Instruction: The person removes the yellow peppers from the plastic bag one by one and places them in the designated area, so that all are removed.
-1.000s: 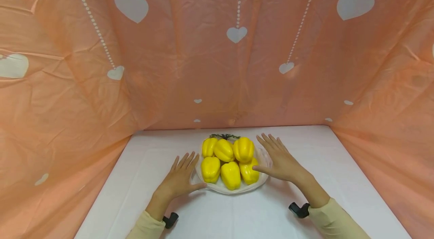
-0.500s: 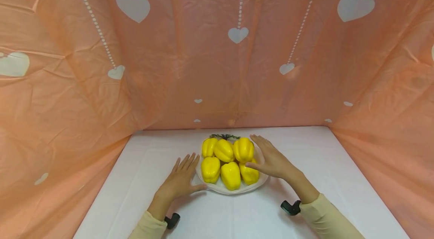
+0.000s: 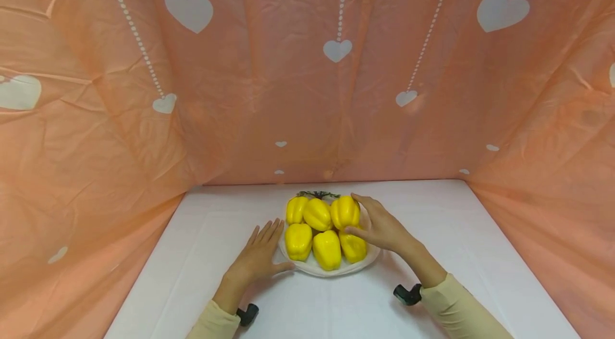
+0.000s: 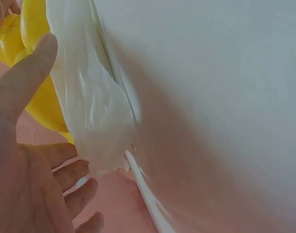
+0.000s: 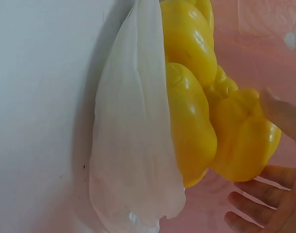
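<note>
Several yellow bell peppers (image 3: 327, 249) sit together in a low, round white holder with a soft, wrinkled plastic-like side (image 4: 90, 97). My right hand (image 3: 384, 228) is at the far-right bell pepper (image 5: 242, 133), thumb on one side and fingers on the other. Those fingers are spread and fairly straight; whether they press on it I cannot tell. At the holder's left edge, my left hand (image 3: 257, 254) lies with fingers extended and thumb pointing toward the near rim (image 3: 331, 274). It holds nothing, and a small gap or light touch with the holder cannot be told apart.
A white tabletop (image 3: 202, 253) lies under everything. Peach sheeting (image 3: 307, 115) with white hearts stands behind and at both sides. A dark branch-like print (image 3: 318, 194) shows at the holder's far edge. Black wrist mounts (image 3: 407, 294) hang under the forearms.
My right hand has moved left and inward, from beside the holder to around the far-right bell pepper. My left hand has stayed almost in place. The bell peppers have not moved.
</note>
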A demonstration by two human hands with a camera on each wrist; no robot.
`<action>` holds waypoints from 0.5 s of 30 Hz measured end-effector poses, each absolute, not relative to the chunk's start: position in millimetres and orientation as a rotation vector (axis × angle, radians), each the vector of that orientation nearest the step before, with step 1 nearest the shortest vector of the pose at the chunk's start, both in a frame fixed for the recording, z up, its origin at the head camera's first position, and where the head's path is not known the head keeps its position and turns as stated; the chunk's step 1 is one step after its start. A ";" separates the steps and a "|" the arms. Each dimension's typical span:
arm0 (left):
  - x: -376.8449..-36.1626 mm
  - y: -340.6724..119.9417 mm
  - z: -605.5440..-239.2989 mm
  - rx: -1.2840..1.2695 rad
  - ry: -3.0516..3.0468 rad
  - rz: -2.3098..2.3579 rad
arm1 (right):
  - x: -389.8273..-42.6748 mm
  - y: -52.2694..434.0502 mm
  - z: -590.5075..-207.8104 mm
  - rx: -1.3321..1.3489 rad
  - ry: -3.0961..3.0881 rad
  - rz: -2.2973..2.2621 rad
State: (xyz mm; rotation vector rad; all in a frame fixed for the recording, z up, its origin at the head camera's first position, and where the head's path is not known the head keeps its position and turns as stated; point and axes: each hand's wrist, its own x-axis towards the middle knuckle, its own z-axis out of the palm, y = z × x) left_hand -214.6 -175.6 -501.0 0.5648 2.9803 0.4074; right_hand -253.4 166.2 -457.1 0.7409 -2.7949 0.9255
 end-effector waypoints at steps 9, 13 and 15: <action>-214.9 -172.7 -504.4 0.583 2.999 0.404 | -255.5 164.6 -461.1 0.670 -2.806 0.965; -214.6 -171.4 -504.1 0.570 3.000 0.404 | -256.6 164.1 -463.0 0.664 -2.797 0.998; -214.3 -170.7 -503.5 0.568 3.002 0.412 | -257.0 163.7 -463.4 0.665 -2.788 1.021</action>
